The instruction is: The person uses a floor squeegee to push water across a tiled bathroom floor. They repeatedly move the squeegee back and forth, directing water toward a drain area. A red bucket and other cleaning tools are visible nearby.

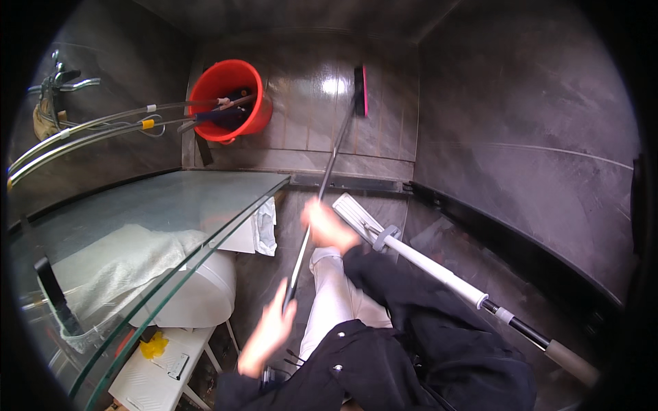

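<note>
A long-handled floor brush (361,91) with a black and pink head rests on the tiled shower floor. My right hand (329,224), slightly blurred, grips the middle of its metal pole. Lower down, my left hand (268,326) holds the dark upper end of the same pole. Beside my right arm lies a white flat mop (360,218) with a telescopic handle, touched by neither hand. A red bucket (264,110) stands on the shower floor left of the brush head, with dark items and a tool handle inside it.
A glass door (241,198) with a black handle extends at the left, with a white cloth (123,257) seen through it. Behind it are a white toilet (213,293) and a white stool (149,377) holding a yellow item. A raised sill (349,183) crosses the shower entrance; hoses run leftward.
</note>
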### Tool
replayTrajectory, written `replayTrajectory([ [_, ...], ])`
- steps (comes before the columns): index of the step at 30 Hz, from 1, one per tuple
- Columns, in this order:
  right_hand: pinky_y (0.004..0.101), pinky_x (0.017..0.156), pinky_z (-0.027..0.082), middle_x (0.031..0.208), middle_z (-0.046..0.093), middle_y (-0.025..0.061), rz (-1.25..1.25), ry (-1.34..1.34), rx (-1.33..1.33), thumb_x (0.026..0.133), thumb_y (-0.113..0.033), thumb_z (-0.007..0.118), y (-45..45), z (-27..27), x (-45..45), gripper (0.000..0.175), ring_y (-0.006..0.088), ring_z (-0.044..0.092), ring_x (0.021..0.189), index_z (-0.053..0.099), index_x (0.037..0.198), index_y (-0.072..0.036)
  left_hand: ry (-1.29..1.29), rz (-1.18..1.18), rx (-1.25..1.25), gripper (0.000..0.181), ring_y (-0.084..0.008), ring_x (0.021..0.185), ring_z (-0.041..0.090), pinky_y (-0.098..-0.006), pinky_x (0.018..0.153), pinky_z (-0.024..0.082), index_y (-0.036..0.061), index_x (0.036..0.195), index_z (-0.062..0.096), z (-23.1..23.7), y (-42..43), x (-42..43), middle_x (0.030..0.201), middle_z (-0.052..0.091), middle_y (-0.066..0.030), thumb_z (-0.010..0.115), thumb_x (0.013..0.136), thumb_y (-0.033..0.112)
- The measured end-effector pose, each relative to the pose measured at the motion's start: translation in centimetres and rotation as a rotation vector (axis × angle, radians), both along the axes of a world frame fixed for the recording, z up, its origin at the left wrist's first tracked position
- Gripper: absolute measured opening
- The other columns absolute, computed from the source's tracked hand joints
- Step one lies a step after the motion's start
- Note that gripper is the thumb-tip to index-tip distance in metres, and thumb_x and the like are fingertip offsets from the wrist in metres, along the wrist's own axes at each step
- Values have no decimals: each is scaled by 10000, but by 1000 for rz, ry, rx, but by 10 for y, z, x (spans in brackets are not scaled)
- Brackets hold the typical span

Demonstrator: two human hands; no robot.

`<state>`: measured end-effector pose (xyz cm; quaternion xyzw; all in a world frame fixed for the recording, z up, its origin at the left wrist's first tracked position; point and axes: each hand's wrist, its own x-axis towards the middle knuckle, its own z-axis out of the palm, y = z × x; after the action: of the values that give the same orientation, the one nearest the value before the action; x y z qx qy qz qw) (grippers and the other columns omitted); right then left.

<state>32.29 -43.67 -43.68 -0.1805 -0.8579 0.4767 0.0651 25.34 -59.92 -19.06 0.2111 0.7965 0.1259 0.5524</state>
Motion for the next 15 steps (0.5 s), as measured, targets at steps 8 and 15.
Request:
replayTrajectory([
  [8, 353, 751, 425, 746, 488, 111, 50, 107, -20, 693, -63, 562, -42, 45, 17, 68, 294, 484, 801, 504, 658, -59, -59, 38, 30, 560, -368, 1029, 572, -398, 873, 440, 77, 1381, 271, 37, -43, 17, 1076, 556, -306, 501, 874, 141],
  [15, 342, 670, 402, 707, 461, 88, 121, -21, 18, 654, -112, 597, -46, 21, 4, 100, 275, 460, 741, 506, 640, -74, -15, 12, -146, 552, -306, 842, 641, -340, 748, 470, 116, 1373, 299, 40, -32, 3, 853, 595, -275, 517, 867, 157],
])
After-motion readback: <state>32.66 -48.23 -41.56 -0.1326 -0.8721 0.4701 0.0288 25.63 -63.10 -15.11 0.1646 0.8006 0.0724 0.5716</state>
